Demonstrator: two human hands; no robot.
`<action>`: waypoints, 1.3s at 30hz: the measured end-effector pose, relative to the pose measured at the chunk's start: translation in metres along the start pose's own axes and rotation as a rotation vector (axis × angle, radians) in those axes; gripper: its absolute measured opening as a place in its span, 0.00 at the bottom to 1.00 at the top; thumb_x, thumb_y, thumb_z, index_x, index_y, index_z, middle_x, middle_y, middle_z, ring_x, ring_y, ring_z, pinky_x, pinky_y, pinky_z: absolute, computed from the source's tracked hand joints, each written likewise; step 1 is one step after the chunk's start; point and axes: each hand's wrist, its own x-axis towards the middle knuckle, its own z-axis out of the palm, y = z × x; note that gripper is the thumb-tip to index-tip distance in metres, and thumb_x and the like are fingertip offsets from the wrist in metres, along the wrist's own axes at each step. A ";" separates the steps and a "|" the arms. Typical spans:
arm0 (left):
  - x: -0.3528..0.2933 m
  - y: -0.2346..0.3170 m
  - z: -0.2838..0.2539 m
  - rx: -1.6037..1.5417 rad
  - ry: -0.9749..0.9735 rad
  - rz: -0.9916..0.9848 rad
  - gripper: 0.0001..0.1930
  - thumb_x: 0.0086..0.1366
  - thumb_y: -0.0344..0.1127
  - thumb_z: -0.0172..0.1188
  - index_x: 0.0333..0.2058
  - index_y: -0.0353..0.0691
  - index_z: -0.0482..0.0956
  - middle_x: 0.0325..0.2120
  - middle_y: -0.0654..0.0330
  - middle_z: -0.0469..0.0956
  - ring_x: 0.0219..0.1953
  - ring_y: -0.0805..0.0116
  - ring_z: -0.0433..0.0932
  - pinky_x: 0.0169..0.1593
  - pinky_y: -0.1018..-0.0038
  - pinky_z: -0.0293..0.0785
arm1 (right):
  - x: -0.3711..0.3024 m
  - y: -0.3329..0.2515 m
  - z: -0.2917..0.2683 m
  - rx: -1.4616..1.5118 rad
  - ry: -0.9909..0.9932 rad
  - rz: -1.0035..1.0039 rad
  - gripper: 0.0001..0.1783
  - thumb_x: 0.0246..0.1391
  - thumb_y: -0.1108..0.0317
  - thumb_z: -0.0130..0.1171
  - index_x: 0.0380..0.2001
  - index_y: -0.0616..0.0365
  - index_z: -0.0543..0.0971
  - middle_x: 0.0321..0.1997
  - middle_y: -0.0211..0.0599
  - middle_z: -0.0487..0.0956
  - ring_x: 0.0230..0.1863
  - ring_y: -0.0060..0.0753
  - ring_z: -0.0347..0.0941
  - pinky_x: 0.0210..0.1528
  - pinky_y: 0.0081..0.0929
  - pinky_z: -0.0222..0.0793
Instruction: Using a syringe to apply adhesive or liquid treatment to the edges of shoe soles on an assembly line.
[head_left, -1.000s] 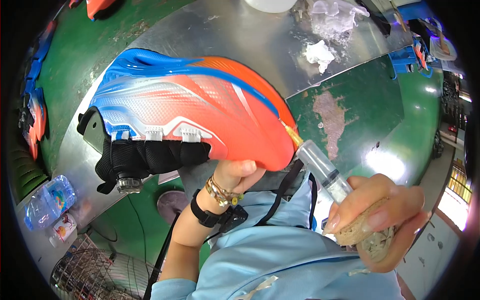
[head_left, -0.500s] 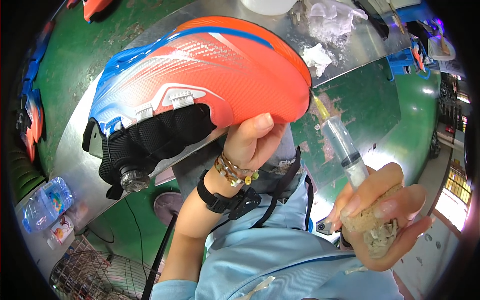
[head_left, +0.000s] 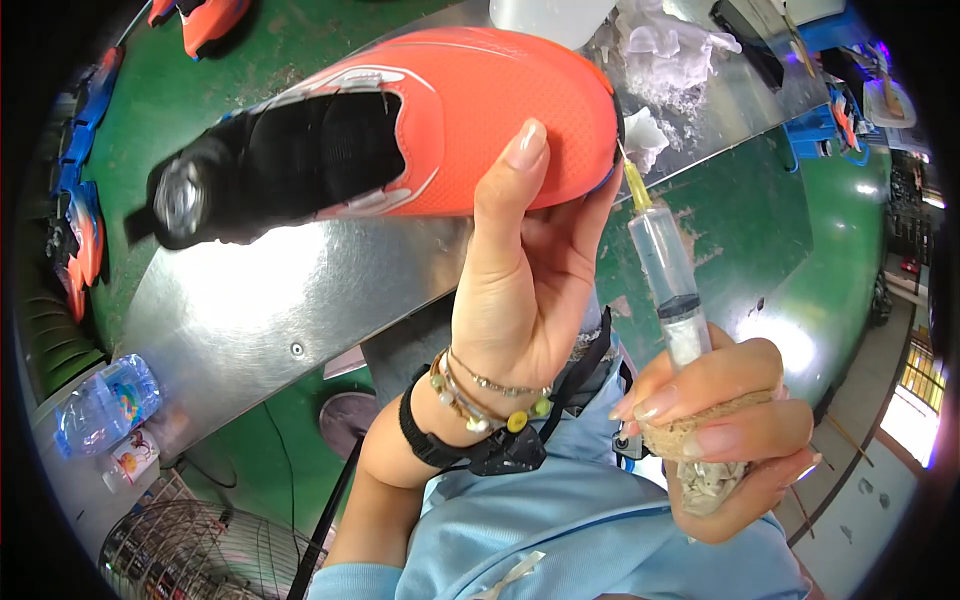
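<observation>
An orange-red sports shoe (head_left: 500, 110) with a black mesh tongue and a round dial is held up over the metal table. My left hand (head_left: 520, 270) grips its toe end from below, thumb on the upper and fingers behind the sole. In my right hand (head_left: 720, 420) is a clear syringe (head_left: 662, 260) with a yellow needle hub, its needle tip at the sole edge by the toe. The same hand clasps a tan, rough block (head_left: 700, 425) and a crumpled greyish wad (head_left: 710, 482) in its palm. Whether the needle touches the shoe is hard to tell.
White crumpled tissues (head_left: 670, 60) lie on the metal table (head_left: 370, 275) near a white container (head_left: 550, 15). A plastic bottle (head_left: 110, 400) and a small white bottle (head_left: 130, 460) stand at left. Below is a wire fan guard (head_left: 200, 545). More shoes (head_left: 80, 240) sit further left.
My left hand has turned the shoe, so the upper and tongue now face me and the blue side is mostly hidden. My right hand moved slightly left with the syringe, staying at the toe edge.
</observation>
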 end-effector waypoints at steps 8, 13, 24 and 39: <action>-0.007 0.006 0.011 0.094 0.235 -0.048 0.18 0.55 0.46 0.59 0.36 0.37 0.72 0.28 0.59 0.77 0.39 0.67 0.75 0.39 0.72 0.75 | -0.008 0.009 -0.008 -0.113 -0.162 -0.098 0.24 0.60 0.52 0.23 0.30 0.54 0.68 0.27 0.47 0.71 0.15 0.31 0.65 0.21 0.26 0.68; -0.006 0.007 0.013 0.165 0.246 -0.048 0.20 0.55 0.47 0.59 0.36 0.35 0.72 0.29 0.58 0.77 0.37 0.69 0.76 0.35 0.73 0.75 | -0.009 0.020 -0.013 -0.090 -0.144 -0.202 0.26 0.62 0.55 0.29 0.33 0.62 0.74 0.26 0.48 0.75 0.12 0.27 0.63 0.14 0.21 0.58; 0.009 0.021 0.015 0.018 0.198 -0.044 0.13 0.54 0.34 0.61 0.37 0.34 0.74 0.36 0.57 0.74 0.41 0.65 0.73 0.49 0.70 0.73 | -0.009 0.004 -0.019 -0.186 -0.069 -0.172 0.22 0.60 0.56 0.35 0.35 0.65 0.71 0.31 0.49 0.74 0.21 0.31 0.68 0.20 0.23 0.61; 0.042 0.531 -0.161 0.273 0.788 1.282 0.19 0.57 0.39 0.55 0.42 0.30 0.70 0.39 0.53 0.73 0.43 0.67 0.72 0.50 0.70 0.70 | 0.041 0.030 -0.027 -0.294 0.032 0.106 0.23 0.58 0.53 0.34 0.38 0.65 0.67 0.36 0.49 0.68 0.30 0.35 0.69 0.27 0.24 0.70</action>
